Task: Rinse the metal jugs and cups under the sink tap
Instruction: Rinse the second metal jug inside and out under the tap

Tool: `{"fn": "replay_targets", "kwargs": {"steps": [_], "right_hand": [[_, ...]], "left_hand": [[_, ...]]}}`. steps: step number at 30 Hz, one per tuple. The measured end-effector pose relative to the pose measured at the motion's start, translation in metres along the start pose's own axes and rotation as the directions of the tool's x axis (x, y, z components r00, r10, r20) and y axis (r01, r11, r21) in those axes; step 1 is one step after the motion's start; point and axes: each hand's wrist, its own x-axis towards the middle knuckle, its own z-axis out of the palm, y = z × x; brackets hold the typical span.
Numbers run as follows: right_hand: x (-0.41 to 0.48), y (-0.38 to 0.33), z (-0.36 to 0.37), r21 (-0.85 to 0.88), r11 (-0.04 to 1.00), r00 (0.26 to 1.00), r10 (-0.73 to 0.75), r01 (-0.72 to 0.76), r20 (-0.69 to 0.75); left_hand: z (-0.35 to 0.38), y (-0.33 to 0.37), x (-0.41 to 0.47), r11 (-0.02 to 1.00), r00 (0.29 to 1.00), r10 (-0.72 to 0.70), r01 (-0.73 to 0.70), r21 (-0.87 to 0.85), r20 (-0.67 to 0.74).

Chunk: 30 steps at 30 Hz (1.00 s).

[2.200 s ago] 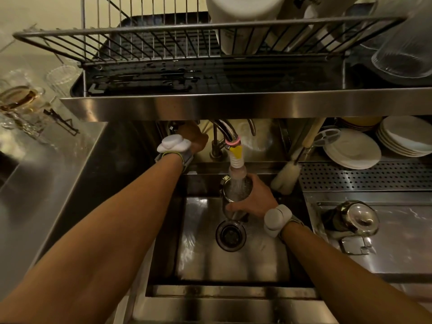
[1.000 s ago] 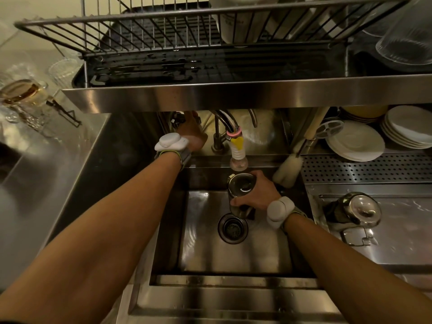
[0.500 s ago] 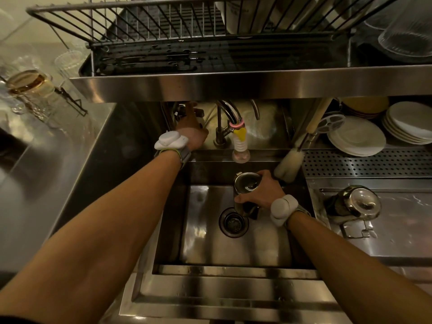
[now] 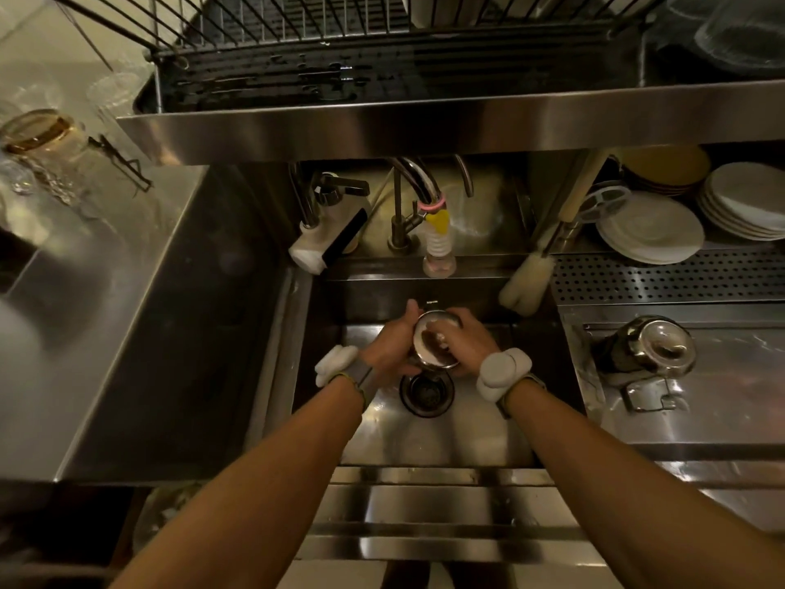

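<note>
Left grip (image 4: 388, 350) clasps the metal jug (image 4: 427, 355); right grip (image 4: 467, 344) hooks its rim, apparently scrubbing inside. Next: rinse under the tap (image 4: 437, 244).

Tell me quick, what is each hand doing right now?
Left hand: closed round the side of the metal cup.
Right hand: gripping the same cup, fingers curled inside it.

Two hands (image 4: 388, 352) (image 4: 469, 344), one metal cup (image 4: 424, 347), one jug (image 4: 650, 348), one brush (image 4: 524, 282)
</note>
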Motion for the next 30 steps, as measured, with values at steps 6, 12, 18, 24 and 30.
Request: {"fn": "replay_targets", "kwargs": {"steps": [6,12,18,24,30], "right_hand": [[0.006,-0.008,0.011,0.266,0.944,0.973,-0.154,0.196,-0.171],[0.008,0.016,0.026,0.177,0.984,1.0,0.024,-0.026,0.012],[0.011,0.014,0.03,0.416,0.908,0.996,-0.021,0.056,-0.09],[0.018,0.008,0.031,0.364,0.931,0.997,0.04,-0.014,-0.065],[0.013,0.011,0.031,0.357,0.93,0.996,0.084,-0.089,0.029]], "left_hand": [[0.01,0.003,0.01,0.948,0.936,0.314,-0.318,0.003,-0.159],[0.01,-0.034,0.019,0.994,0.99,0.099,-0.103,-0.035,-0.101],[0.013,-0.026,0.024,0.961,0.95,0.255,-0.229,0.156,-0.179],[0.007,-0.006,0.023,0.97,0.97,0.211,-0.192,0.15,-0.123],[0.008,-0.023,0.019,0.982,0.988,0.088,-0.065,0.178,-0.125]]}}
